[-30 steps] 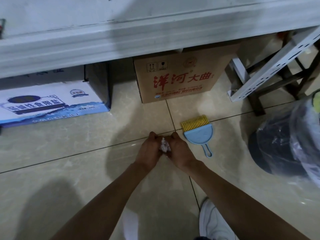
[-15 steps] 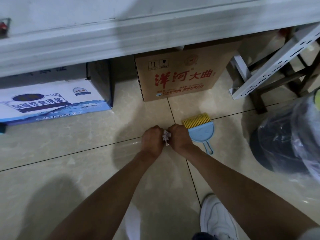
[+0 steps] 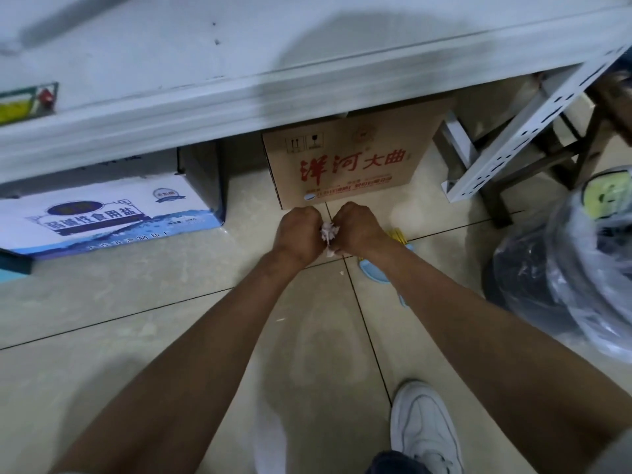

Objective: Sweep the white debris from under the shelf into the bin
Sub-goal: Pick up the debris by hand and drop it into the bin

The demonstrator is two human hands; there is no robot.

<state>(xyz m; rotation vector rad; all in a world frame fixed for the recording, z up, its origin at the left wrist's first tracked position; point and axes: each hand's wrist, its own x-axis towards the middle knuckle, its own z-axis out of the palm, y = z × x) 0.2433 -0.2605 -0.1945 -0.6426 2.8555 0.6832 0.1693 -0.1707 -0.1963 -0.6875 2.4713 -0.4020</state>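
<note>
Tiled floor (image 3: 102,302) before a low shelf (image 3: 205,107). The left hand (image 3: 301,234) and right hand (image 3: 359,230), both fisted, pinch the white debris (image 3: 329,232) between them, now raised higher above the dustpan (image 3: 374,273); the bin (image 3: 533,289), near right, likely follows.

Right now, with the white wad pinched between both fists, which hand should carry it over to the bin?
Right hand, probably. The bin stands on its side, so the white wad travels without crossing the left hand.
</note>
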